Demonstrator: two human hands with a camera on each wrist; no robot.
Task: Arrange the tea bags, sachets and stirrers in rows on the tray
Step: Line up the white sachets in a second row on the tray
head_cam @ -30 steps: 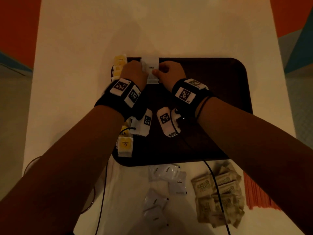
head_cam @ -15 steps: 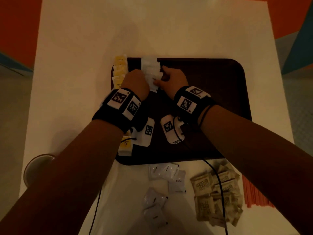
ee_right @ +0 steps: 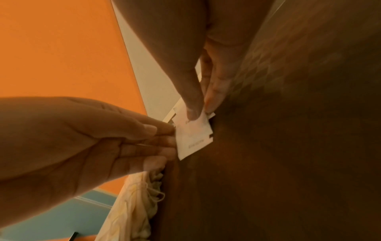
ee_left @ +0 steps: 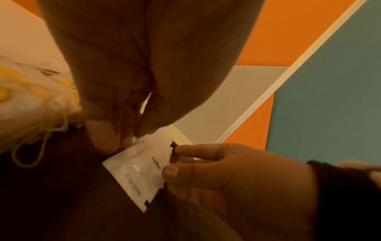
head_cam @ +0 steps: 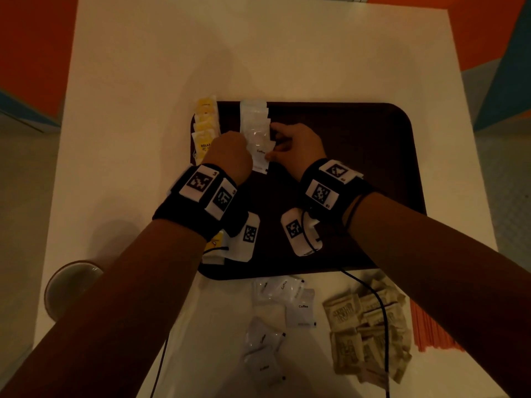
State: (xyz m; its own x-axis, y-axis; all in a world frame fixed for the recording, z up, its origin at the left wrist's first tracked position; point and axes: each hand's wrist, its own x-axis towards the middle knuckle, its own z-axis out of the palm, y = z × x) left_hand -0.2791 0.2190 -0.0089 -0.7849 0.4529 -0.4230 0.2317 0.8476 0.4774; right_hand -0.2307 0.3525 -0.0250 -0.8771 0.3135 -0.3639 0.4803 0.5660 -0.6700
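While both hands work at the far left of the dark brown plastic tray [head_cam: 359,179], the left hand [head_cam: 230,155] pinches the left edge of a white paper coffee sachet [head_cam: 260,156] and the right hand [head_cam: 297,145] pinches its right edge. It lies at the near end of a white sachet row [head_cam: 254,119], beside yellow tea bags [head_cam: 205,124]. More white sachets [head_cam: 283,300], brown sachets [head_cam: 365,334] and orange stirrers [head_cam: 428,328] lie on the white worktop [head_cam: 143,81].

White coffee sachet [head_cam: 260,156] lies flat on the dark tray [head_cam: 359,168], right between both grips, at the near end of a white sachet row [head_cam: 254,122]. Yellow tea bags [head_cam: 205,124] sit left of the left grip.
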